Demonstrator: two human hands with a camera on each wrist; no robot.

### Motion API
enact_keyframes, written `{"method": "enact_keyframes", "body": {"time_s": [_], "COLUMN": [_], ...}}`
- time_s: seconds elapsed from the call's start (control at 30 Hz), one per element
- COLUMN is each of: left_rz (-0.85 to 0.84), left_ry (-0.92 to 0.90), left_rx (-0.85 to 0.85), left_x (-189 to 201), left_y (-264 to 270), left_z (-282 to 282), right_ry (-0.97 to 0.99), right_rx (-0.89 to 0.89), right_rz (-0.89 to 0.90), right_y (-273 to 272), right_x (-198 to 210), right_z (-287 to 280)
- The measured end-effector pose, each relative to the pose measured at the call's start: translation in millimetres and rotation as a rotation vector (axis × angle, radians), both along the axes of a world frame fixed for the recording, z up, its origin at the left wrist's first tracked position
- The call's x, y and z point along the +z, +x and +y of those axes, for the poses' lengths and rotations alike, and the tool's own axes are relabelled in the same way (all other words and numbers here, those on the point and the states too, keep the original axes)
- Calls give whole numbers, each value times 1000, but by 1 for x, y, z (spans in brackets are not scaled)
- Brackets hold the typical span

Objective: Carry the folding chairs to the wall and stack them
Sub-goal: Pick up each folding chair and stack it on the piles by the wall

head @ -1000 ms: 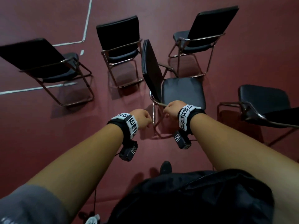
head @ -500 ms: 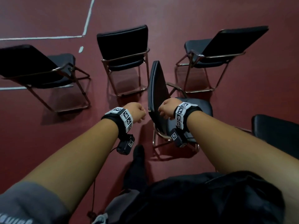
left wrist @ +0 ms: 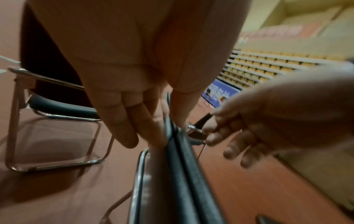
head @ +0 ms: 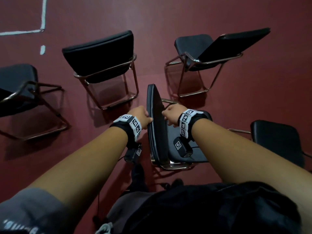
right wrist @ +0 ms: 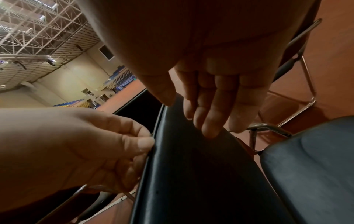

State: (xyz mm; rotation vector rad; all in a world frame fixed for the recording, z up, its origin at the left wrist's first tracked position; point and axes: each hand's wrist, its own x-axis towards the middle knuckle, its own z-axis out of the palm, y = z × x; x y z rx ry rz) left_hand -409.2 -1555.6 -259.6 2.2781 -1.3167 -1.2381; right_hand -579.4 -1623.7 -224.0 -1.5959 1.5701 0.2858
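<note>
chair [head: 157, 125] at centre, our feet at 6 o'clock | backrest edge-on, long axis 12–6, seat facing 3 | our left hand [head: 140, 116] grips backrest at 9 | our right hand [head: 172, 114] grips it at 3

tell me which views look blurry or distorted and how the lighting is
Head view: dim, sharp, wide-angle bending, shadows under each chair. Left wrist view: left hand soft, right hand smeared. Right wrist view: dark, backrest nearly black.
</note>
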Motion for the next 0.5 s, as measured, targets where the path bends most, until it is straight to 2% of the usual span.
{"method": "enact_keyframes", "body": {"time_s": [0.07,0.2,0.3,0.4,0.5], "left_rz": [-69,118,187,297,347], "left_ry": [46,78,70,66,6], "left_rx": [6,107,114,149,144], "left_x": [-6,-13,-10,-6,-3], "left_y": [2,0,-8,-32,-69], "left_z": [-5,-10,-15,-23,-33], "right_ry": [14,79,129,136,70], "right_rx": [25,-62,-126,-52,7], "right_rz": [1,-108,-151,-127,-34], "right_y": [-4,-3,-7,-12,-21], "right_x": [-20,-13,-9,-20,-6], "right_z": [-16,-34,-42,-53,-61]}}
